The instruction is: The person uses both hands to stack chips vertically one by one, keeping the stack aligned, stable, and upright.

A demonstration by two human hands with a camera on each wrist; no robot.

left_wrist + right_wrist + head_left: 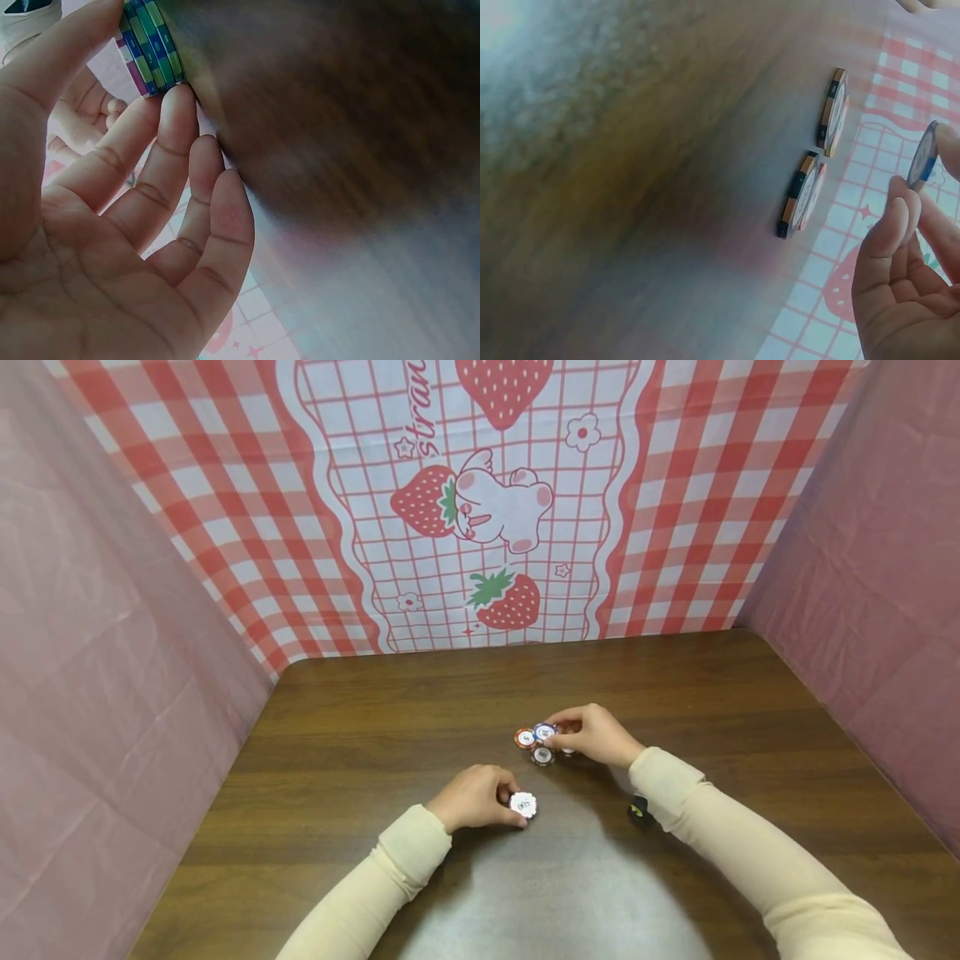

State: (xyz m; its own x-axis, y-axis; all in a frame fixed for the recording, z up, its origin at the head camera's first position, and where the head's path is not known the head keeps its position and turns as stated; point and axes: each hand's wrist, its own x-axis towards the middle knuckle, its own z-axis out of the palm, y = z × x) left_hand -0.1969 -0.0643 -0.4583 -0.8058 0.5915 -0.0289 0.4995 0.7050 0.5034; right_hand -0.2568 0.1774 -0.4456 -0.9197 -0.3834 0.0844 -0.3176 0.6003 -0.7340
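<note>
Sleeves (750, 856) foremost, left hand (474, 797) at six o'clock edge-pinches a likely light, rigid chip stack (522, 806); right hand (596, 735), at four, pinches one chip (922, 157).

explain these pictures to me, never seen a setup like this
No machine works here; everything is done bare-handed. The wide picture comes from a camera worn on the head, looking forward and down; the other two come from cameras worn on each wrist. The left hand holds a small chip stack, and the right hand pinches one blue-edged chip. Other chips lie near the right hand on the wooden table, before a strawberry-patterned cloth.
</note>
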